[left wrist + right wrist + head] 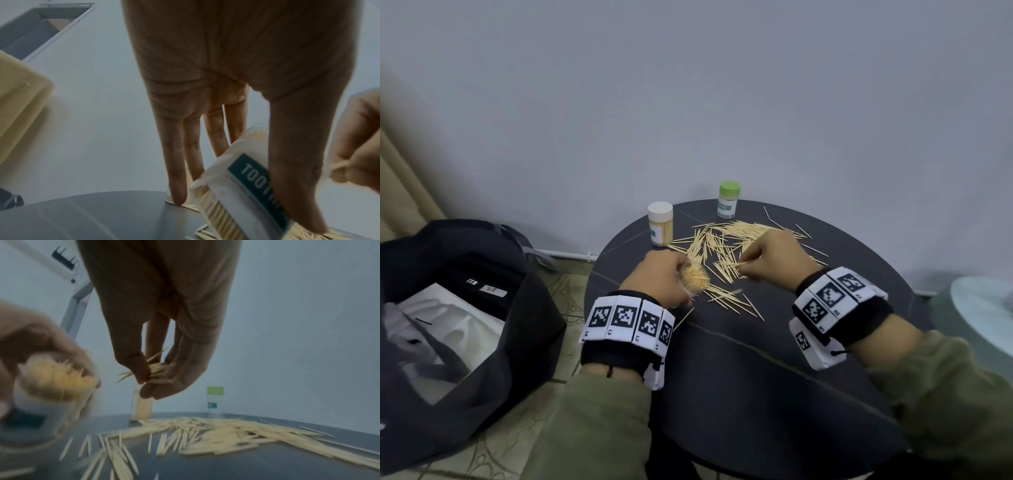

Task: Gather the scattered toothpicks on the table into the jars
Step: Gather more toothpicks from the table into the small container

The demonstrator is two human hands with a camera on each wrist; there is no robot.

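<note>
My left hand (pixel 664 274) grips an open clear jar (pixel 693 279) packed with toothpicks, tilted with its mouth toward the right; its label (pixel 252 180) shows in the left wrist view. My right hand (pixel 767 257) pinches a small bunch of toothpicks (pixel 158 371) between thumb and fingers, just right of the jar's mouth. A loose pile of toothpicks (pixel 726 246) lies scattered on the dark round table (pixel 756 377) under and beyond both hands. A white-capped jar (pixel 661 223) full of toothpicks and a green-capped jar (pixel 728 199) stand at the table's far edge.
A black bag (pixel 465 325) with white contents sits on the floor to the left of the table. A grey wall rises right behind the table. A pale round object (pixel 986 308) shows at the right edge.
</note>
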